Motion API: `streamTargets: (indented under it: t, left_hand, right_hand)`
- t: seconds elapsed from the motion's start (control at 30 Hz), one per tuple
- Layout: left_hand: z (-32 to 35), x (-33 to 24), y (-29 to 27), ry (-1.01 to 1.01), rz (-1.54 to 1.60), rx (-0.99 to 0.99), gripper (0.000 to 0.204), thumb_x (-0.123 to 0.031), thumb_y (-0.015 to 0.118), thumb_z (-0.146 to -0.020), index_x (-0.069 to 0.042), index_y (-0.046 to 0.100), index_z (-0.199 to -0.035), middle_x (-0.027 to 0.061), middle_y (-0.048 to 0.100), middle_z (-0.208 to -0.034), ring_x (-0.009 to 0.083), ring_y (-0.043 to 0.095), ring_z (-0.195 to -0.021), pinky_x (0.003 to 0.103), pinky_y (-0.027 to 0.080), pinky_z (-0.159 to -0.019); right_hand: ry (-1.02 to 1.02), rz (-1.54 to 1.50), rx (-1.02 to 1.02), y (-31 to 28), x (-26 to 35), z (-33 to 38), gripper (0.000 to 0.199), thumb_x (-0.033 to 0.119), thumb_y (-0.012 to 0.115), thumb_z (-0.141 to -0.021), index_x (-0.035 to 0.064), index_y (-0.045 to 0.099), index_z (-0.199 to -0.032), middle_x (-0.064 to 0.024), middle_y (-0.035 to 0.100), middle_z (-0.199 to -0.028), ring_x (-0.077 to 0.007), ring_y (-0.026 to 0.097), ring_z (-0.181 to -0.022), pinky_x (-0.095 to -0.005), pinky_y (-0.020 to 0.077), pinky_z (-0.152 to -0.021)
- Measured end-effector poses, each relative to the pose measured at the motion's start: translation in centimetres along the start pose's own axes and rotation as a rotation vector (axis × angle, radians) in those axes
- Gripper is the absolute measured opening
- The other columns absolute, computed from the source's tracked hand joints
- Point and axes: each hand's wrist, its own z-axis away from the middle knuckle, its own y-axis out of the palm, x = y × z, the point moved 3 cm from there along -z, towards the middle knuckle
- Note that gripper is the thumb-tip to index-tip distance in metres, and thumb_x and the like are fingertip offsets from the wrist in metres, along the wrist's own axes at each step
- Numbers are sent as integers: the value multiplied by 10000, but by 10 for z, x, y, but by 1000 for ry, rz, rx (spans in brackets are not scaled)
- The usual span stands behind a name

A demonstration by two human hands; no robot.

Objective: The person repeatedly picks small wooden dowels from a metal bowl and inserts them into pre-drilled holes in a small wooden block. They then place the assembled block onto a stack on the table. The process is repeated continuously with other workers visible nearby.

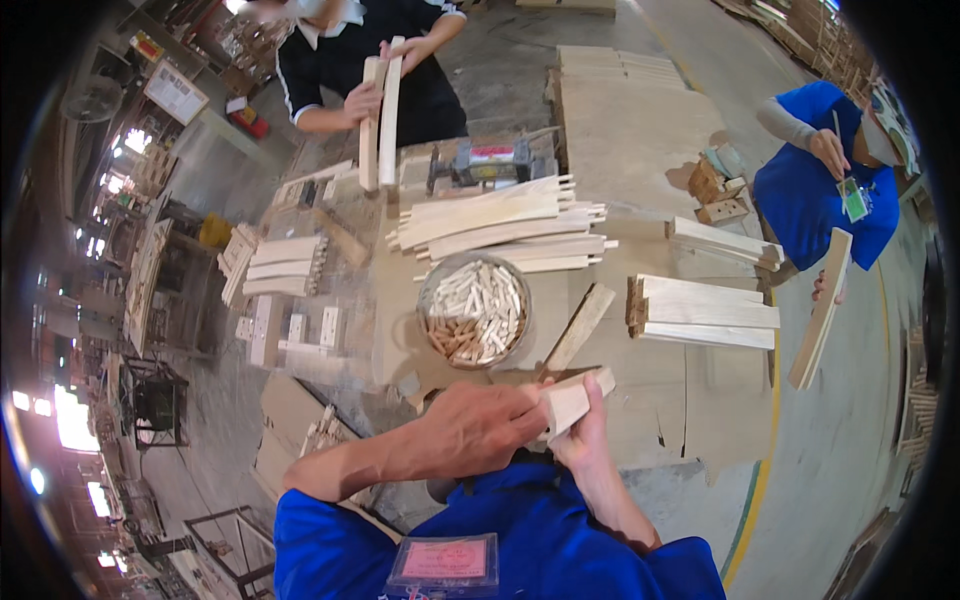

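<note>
Workshop floor [840, 450], grey, surrounds the station; a yellow line runs along it to the right of the worktable [735, 405], whose top is largely covered in brown sheeting.

Two co-workers at the table's far side and right. Co-worker in dark shirt [430, 105] grips two upright wooden strips [391, 115], one beside the other. Co-worker in blue [815, 200] has one hand on a curved board [822, 310], the other raised around a thin stick.

Table contents: bundle of pale rails [500, 220] with narrow end tenons, beyond the centre; stack of boards [705, 312] at right, a smaller stack [722, 242] just beyond it; short curved pieces [285, 265] at left. Grey machine [492, 163] stands behind the rails. Round tub [421, 300] sits at centre, near the wearer. Loose strip [580, 328] lies slantwise to the right of the tub.

Wearer's left hand [490, 422]: fingers curled in close, tips against the left end of the held piece; whether they pinch anything small cannot be told. Right hand [585, 432]: closed around the piece, thumb along its right side.

Held wooden piece [572, 402]: pale, tilted, raised between both hands at the table's near edge.

Smallest items: short dowels [482, 300], whitish and tan, heaped in the tub.
</note>
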Motion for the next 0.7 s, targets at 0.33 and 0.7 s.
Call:
streamTargets:
  t: [0.33, 0.7]
  left_hand:
    - [25, 215, 65, -643, -164, 58, 164, -227, 682, -865, -75, 687, -927, 152, 659, -865, 368, 656, -855, 459, 530, -759]
    - [20, 133, 44, -313, 276, -411, 132, -125, 714, -872, -37, 708, -971, 123, 667, -820, 217, 607, -622, 352, 502, -596]
  right_hand:
    - [-92, -91, 76, 7, 11, -15, 640, 524, 672, -918, -26, 618, -1241, -195, 695, -1181, -346, 673, -1092, -500, 547, -982]
    - [-153, -107, 121, 6, 14, -1, 587, 523, 666, -926, 19, 630, -1226, -160, 691, -1200, -317, 656, -1148, -499, 534, -1007]
